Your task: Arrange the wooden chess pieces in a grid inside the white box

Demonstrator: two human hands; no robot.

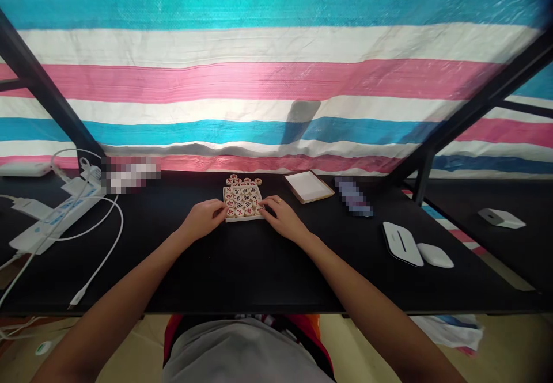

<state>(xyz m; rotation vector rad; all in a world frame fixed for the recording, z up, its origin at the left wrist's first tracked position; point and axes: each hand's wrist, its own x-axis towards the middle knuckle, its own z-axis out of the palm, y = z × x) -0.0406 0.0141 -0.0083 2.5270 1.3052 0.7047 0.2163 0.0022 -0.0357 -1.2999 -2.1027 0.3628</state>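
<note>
Flanking a shallow, pale, square box (246, 219) on the black tabletop (259, 273), the left hand (204, 219) and right hand (281, 217) rest fingertips at its opposite sides, probably to steady its round cream discs (239, 212); whether either pinches anything cannot be told. More discs sit behind. Red and black Chinese characters mark them, mostly too small to read.

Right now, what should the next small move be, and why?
Probably, the right hand should reach for one of the loose pieces behind the box, since they lie outside it; the left hand, at the box's left edge, could steady it.
</note>
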